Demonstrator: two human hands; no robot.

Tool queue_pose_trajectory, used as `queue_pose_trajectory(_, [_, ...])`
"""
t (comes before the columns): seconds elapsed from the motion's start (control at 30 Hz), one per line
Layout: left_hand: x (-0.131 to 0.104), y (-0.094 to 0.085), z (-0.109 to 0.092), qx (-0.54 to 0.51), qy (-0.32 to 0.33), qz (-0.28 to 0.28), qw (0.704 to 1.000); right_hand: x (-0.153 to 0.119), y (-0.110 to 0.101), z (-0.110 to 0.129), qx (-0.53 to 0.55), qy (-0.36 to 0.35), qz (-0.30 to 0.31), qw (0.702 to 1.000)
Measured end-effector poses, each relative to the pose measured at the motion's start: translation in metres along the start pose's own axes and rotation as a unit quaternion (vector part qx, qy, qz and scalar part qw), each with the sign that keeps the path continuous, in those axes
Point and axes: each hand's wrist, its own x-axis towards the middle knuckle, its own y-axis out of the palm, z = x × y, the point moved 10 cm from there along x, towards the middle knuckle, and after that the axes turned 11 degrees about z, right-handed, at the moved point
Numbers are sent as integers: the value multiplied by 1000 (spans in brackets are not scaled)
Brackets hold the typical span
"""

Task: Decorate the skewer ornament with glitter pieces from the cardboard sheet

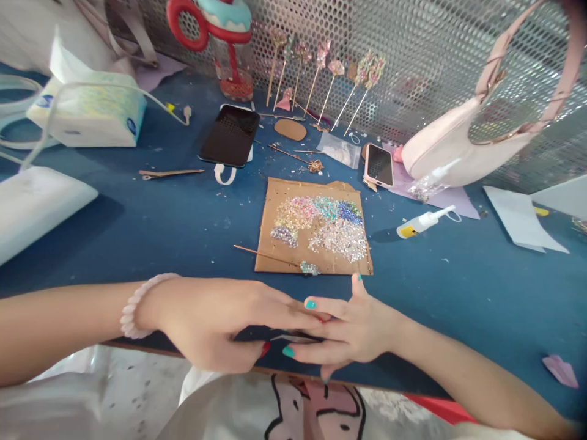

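Note:
My left hand (229, 321), with a pale pink bead bracelet (132, 308) at the wrist, reaches across the table's front edge. Its fingers lie stretched over the fingers of my right hand (355, 330), and its thumb stands apart. Fingers spread, my right hand meets them from the other side. A thin pale sliver shows between the hands; I cannot make out what it is. Just beyond them lies a cardboard sheet (266, 226) bearing piles of coloured sequins (342, 238). A thin stick (268, 254) with a sequin-covered tip (310, 267) rests along its near edge.
A glue bottle (419, 225) lies right of the cardboard. Behind are a black tablet-like device (230, 135), a phone (379, 165), a bag of small white pieces (339, 151) and several decorated sticks (316, 76). Tweezers (172, 173), a tissue pack (92, 113) and a pink handbag (440, 137) flank them.

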Motion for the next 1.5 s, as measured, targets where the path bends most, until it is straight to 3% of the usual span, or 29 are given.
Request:
queue_pose_trajectory(0.33, [-9,-15,3,47,4,-37,998,-3,-5,-1,-6,2,-12,1000])
queue_pose_trajectory(0.57, [-17,-37,18,77,-43,-139,986,-6,-6,-1,-18,1,-3,1000])
queue_pose_trajectory(0.77, [-16,-32,17,132,-30,-191,972,0,-6,-2,35,-5,2,999])
queue_pose_trajectory(1.13, [-19,-35,21,133,-70,-204,967,2,-1,-4,57,-4,14,998])
queue_pose_trajectory(1.5, [-17,-35,20,124,-60,-205,969,3,-5,-5,58,-1,-3,998])
